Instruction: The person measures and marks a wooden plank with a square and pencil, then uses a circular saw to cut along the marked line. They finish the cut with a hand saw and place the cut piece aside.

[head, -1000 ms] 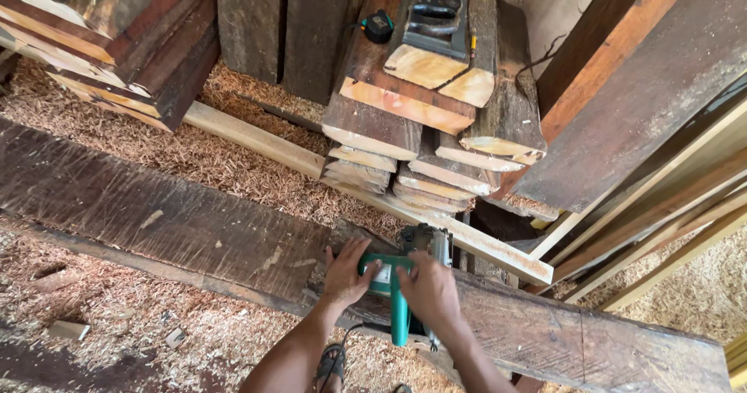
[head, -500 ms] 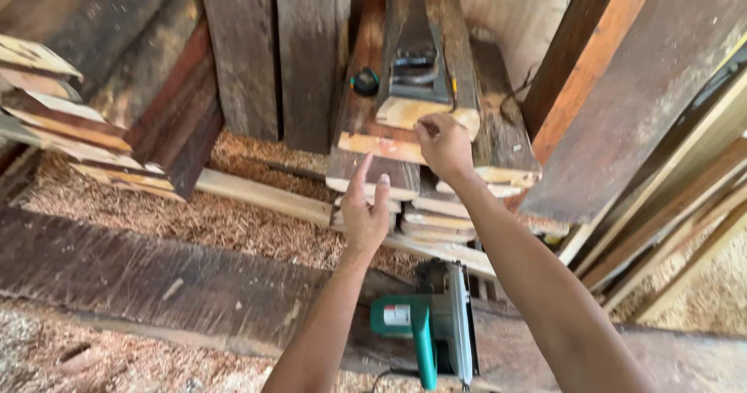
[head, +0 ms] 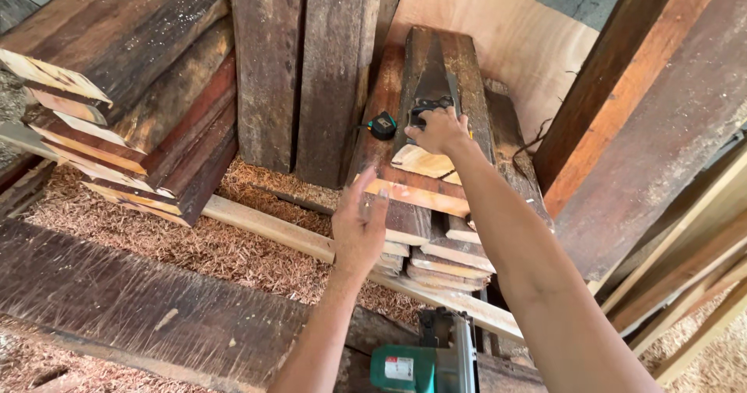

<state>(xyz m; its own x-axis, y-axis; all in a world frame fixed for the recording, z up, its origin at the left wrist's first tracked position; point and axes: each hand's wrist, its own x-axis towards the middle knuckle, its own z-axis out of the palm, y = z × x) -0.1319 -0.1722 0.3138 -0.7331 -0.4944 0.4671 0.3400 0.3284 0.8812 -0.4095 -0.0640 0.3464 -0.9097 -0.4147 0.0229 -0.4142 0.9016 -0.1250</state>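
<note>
Currently, the right hand (head: 440, 131) reaches forward over the stack of short boards (head: 436, 206) and rests on the dark hand planer (head: 433, 89) that lies on top of that stack, its grip curled around the planer's rear handle. Whether the fingers fully enclose the handle cannot be told. The left hand (head: 359, 226) hovers in front of the stack's near ends, grip apart, fingers spread, holding nothing.

A small black and green tape measure (head: 382, 125) lies on the stack just left of the planer. Upright dark planks (head: 303, 74) stand behind and to the left of the stack. A second pile of rough planks (head: 132, 113) lies further left of the stack. Sawdust (head: 210, 245) covers the floor in front of the stack. A long dark beam (head: 148, 307) runs across below the stack, nearer the camera. A green circular saw (head: 424, 362) sits on that beam, directly below the stack. Slanted boards (head: 646, 128) lean to the right of the stack.
</note>
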